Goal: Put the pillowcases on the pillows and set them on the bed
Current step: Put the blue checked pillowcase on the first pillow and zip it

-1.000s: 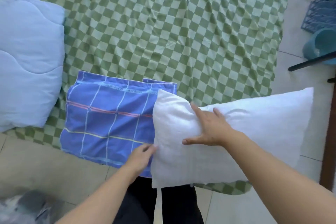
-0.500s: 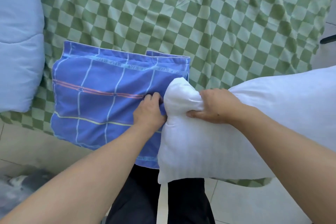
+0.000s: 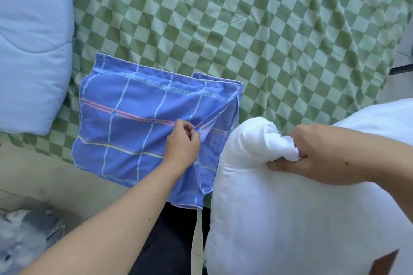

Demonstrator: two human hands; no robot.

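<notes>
Pillowcase first, in the head view: the blue cotton pillowcase with pale grid lines and an orange star stripe [image 3: 143,131] lies flat at the near edge of the bed with the green-and-white checked sheet [image 3: 257,29], its long axis running left to right and its open mouth at the right end. The left hand [image 3: 183,143] pinches the top layer of that mouth and lifts it, so a slit gapes toward the right. Just beside the slit, to its right, the plump white fabric pillow [image 3: 279,207] stands with its bunched corner nearest the opening. The right hand [image 3: 297,152] is clenched round that corner, squeezing it narrow. The pillow's long axis seems to run on rightward out of view, roughly in line with the case. Judging from this, the coming move is a leftward push of the gathered corner into the mouth; the right hand carries it, the left keeps the gap wide. A pale blue quilted pillow [image 3: 33,47] lies on the bed at far left.
</notes>
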